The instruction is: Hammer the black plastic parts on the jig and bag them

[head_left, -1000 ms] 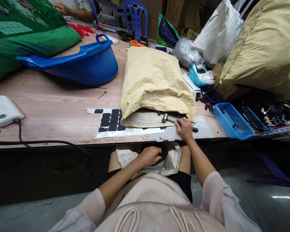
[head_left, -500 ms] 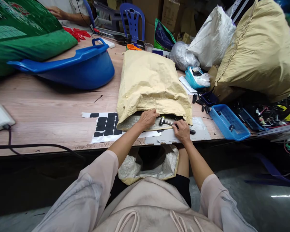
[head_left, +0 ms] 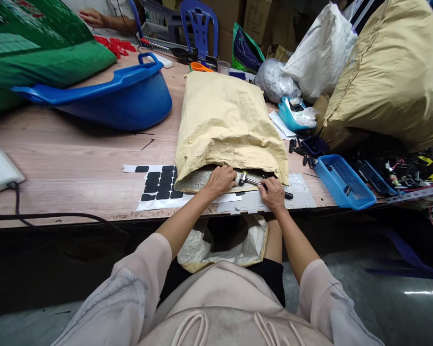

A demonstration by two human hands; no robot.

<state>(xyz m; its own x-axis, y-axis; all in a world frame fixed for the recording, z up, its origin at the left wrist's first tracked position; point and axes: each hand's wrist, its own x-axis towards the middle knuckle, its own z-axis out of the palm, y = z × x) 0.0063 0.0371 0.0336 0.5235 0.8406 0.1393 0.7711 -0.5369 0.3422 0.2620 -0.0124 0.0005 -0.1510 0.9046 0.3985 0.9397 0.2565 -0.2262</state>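
A small hammer [head_left: 252, 181] is held at the near, open mouth of a pale yellow sack [head_left: 231, 115] lying on a wood-grain table [head_left: 75, 149]. The hammer's long axis runs mostly sideways across that mouth, slightly slanted: the metal head points to the left and a little away from the person, while the black handle end points to the right, toward the table's near edge.

The handle is clamped in the fingers of the right hand [head_left: 273, 193]. The left hand [head_left: 222, 181] is placed at the sack's mouth, just left of the hammer head, with its fingers bent and close together; whether anything is pinched by them cannot be told.

Compared with one second earlier, the left hand has been raised from the silver-lined bag [head_left: 252, 247] on the lap to the sack, and the dark opening of that bag is left uncovered. The hammer is kept at nearly the same slant.

Beside the sack's left corner, a white sheet of black rounded patches [head_left: 162, 182] is partly covered. Farther left, a blue basin [head_left: 122, 108] is seen; to the right, a light blue basket [head_left: 361, 203] is set near the edge.
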